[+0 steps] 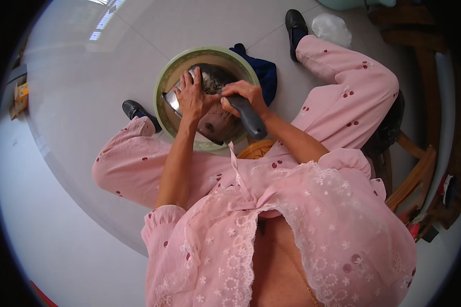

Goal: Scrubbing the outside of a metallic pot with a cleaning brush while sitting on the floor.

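In front of me a round green-rimmed basin [162, 69] stands on the floor between my feet. A dark, rough-surfaced object [219, 75] lies in it, along with a flat piece with a shiny metal edge [173, 100]; whether they are one thing I cannot tell. My left hand [194, 94] presses down on the dark object, fingers spread over its near side. The thumb reaches towards my right hand [246, 94], whose fingers wrap a dark grey handle [249, 121] with a hole at its end. That handle slants towards me over the rim; what it joins is hidden.
A dark blue cloth [267, 78] lies right of the basin. An orange-yellow woven item [256, 149] sits at its near side. A clear plastic bag [331, 30] rests beyond my right shoe [295, 27]. Wooden furniture [411, 176] stands at right, a yellow box [21, 96] far left.
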{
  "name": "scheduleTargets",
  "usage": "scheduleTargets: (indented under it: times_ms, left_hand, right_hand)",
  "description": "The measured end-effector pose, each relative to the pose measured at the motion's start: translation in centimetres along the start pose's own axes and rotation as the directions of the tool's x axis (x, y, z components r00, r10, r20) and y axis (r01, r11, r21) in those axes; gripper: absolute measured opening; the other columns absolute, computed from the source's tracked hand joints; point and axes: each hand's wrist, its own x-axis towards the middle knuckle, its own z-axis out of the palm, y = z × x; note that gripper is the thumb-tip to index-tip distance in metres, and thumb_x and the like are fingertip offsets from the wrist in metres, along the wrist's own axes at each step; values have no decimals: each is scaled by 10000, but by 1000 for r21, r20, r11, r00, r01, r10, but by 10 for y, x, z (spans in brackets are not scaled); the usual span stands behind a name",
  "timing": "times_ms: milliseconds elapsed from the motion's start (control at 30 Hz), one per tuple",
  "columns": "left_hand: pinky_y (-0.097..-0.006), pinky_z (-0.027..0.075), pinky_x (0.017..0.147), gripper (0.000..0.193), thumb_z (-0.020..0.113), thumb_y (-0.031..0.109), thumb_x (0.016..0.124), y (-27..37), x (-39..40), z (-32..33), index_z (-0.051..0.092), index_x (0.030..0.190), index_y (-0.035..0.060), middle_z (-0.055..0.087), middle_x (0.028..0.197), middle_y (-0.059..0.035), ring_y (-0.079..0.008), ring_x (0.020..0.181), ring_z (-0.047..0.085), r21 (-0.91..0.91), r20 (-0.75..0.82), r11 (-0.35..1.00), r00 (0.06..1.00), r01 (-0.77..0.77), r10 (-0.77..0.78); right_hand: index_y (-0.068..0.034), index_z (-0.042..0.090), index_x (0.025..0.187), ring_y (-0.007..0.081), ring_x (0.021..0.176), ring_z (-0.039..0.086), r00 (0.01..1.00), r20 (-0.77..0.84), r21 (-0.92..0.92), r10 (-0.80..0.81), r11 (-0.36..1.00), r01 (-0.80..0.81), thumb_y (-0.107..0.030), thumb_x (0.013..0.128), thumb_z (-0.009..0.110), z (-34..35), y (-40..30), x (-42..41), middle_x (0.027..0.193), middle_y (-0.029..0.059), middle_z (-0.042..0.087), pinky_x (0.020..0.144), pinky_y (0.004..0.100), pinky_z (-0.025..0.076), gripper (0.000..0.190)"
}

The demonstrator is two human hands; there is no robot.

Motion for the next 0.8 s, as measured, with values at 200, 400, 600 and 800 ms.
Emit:
scheduleTargets:
  times_ms: [200,400,600,800]
  left_hand:
    - [-533,301,933,851,673,437,599,4,0,1,394,1315,71,384,1304,-167,-319,1225,369,9,5,999,999,40,-40]
    - [-541,289,950,876,656,498,603,10,2,-1,391,1316,63,375,1315,-196,-328,1236,361,15,3,1000,1000,3,-3]
    - [-538,300,942,892,668,502,602,6,2,-5,384,1321,55,376,1315,-199,-327,1239,358,34,47,999,999,-9,8]
    - [-543,297,938,906,691,478,578,5,0,-4,386,1320,58,378,1310,-189,-322,1238,359,4,54,1000,998,28,-28]
  right_hand:
    - [-62,655,800,230,832,618,996,15,-13,88,996,-88,-60,639,633,-1,-2,8,853,84,661,767,304,476,163]
    - [-53,652,817,236,839,619,997,-7,-41,79,996,-79,-55,651,614,-3,12,18,858,94,662,779,306,471,171]
    - [-49,645,805,248,828,617,996,27,-3,80,997,-80,-70,626,638,-6,12,9,843,107,656,767,308,474,181]
    - [-46,644,813,257,821,616,999,36,-26,2,1000,-1,-78,621,644,-6,6,7,840,107,653,770,318,475,194]
